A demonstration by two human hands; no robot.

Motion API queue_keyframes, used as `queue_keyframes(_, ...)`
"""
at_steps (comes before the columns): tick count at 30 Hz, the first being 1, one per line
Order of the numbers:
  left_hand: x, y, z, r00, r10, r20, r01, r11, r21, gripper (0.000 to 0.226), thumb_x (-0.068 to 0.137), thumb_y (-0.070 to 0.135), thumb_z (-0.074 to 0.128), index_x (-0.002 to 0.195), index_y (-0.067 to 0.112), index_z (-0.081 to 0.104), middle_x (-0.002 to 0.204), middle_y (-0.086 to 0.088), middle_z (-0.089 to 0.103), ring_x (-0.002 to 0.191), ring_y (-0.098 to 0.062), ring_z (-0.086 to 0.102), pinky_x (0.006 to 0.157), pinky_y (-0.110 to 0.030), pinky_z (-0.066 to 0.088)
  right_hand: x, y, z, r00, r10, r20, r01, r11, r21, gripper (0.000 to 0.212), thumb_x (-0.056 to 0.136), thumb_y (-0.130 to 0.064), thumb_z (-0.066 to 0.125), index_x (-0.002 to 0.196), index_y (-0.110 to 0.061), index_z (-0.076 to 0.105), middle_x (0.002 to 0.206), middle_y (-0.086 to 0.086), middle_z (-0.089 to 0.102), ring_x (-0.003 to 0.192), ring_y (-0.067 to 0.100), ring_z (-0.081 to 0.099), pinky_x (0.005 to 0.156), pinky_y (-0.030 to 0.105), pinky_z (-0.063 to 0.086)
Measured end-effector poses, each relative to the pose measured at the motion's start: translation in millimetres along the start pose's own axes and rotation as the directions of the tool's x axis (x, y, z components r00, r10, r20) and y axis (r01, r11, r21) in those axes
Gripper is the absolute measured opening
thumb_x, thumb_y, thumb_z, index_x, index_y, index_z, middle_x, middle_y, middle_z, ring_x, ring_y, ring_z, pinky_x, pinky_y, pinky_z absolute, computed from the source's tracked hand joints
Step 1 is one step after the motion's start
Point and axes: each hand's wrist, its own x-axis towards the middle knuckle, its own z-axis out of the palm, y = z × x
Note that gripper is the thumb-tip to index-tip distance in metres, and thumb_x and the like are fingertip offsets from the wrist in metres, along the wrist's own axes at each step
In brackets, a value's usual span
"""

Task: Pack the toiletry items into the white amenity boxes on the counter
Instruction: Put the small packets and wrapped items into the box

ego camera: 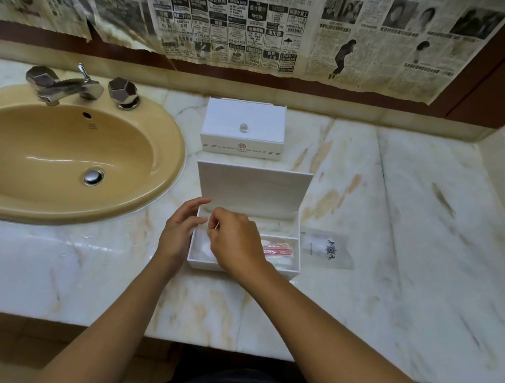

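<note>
Beside the tan oval sink, the left hand rests loose-fingered on the open white amenity box; the right hand pinches a clear sachet into its left compartment. Next, probably the clear printed packet lying just right of the box.

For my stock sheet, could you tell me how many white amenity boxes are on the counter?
2. A closed box stands at the back beside the sink; an open box, lid raised, sits nearer, under both hands. None seems hidden.
</note>
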Motion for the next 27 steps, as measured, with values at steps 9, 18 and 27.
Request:
queue_keyframes(9, 0.8, -0.9, 0.8, 1.0, 0.015, 0.014, -0.015, 0.999, -0.042, 0.042, 0.092, 0.0, 0.048, 0.11, 0.032, 0.068, 0.118, 0.021, 0.061, 0.11, 0.015, 0.05, 0.09, -0.015, 0.04, -9.6, -7.8, 13.5, 0.989, -0.05, 0.14, 0.061, 0.995, -0.078, 0.023, 0.091, -0.002, 0.048, 0.108, -0.006, 0.063, 0.104, 0.017, 0.066, 0.095, 0.034, 0.061, 0.073, 0.032, 0.042)
queue_keyframes(18, 1.8, -2.6, 0.3, 1.0, -0.006, 0.002, 0.006, 0.999, -0.048, 0.041, 0.09, 0.001, 0.053, 0.109, 0.033, 0.069, 0.125, 0.012, 0.062, 0.122, -0.004, 0.054, 0.108, -0.035, 0.039, -26.7, -19.3, -6.8, 0.969, -0.191, 0.155, 0.228, 0.934, -0.275, 0.022, 0.093, -0.01, 0.05, 0.112, -0.006, 0.06, 0.11, 0.014, 0.062, 0.103, 0.031, 0.058, 0.075, 0.034, 0.042)
queue_keyframes(27, -2.9, 5.3, 3.9, 0.999, 0.043, 0.002, -0.042, 0.998, -0.054, 0.037, 0.091, -0.006, 0.048, 0.115, 0.017, 0.065, 0.113, 0.01, 0.063, 0.091, 0.02, 0.059, 0.075, -0.004, 0.045, -27.0, -4.2, 10.0, 0.906, 0.01, 0.423, 0.164, 0.913, -0.373, 0.073, 0.093, -0.063, 0.035, 0.137, -0.006, 0.043, 0.143, 0.017, 0.037, 0.133, 0.03, 0.03, 0.102, 0.043, 0.033)
